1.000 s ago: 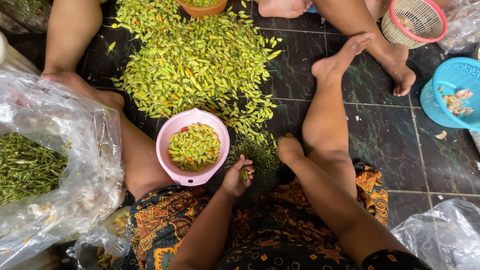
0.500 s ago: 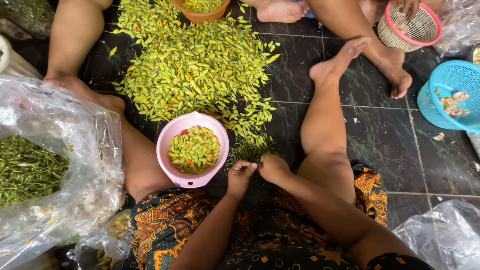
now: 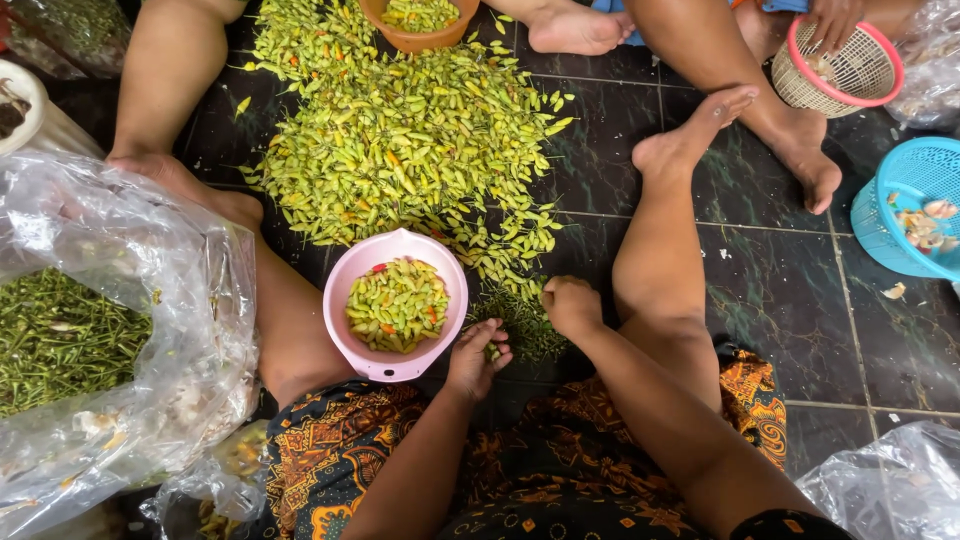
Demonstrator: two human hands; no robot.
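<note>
Head view, starting nearest you: your left hand sits low in the centre of the frame, fingers curled narrowly around a small green chili, touching the rim of the pink bowl. Your right hand is just beside it, closed into a loose fist over the small heap of green stems; whether it grips anything I cannot tell. The pink bowl rests against your left leg and looks roughly half full of stemmed chilies, mostly yellow-green with a few red ones.

Judging by that, you are well short of finished: the big pile of chilies spreading toward the top centre is far larger than what the bowl holds. At the left edge a clear plastic bag holds a mass of pulled stems, so a good deal of sorting shows there.

Farther off, an orange bowl of chilies stands at the top, another person's hand rests on a pink-rimmed basket at upper right, and a blue basket sits at the right edge. Everything lies on a dark, marbled tile floor, with people seated barefoot around the pile.
</note>
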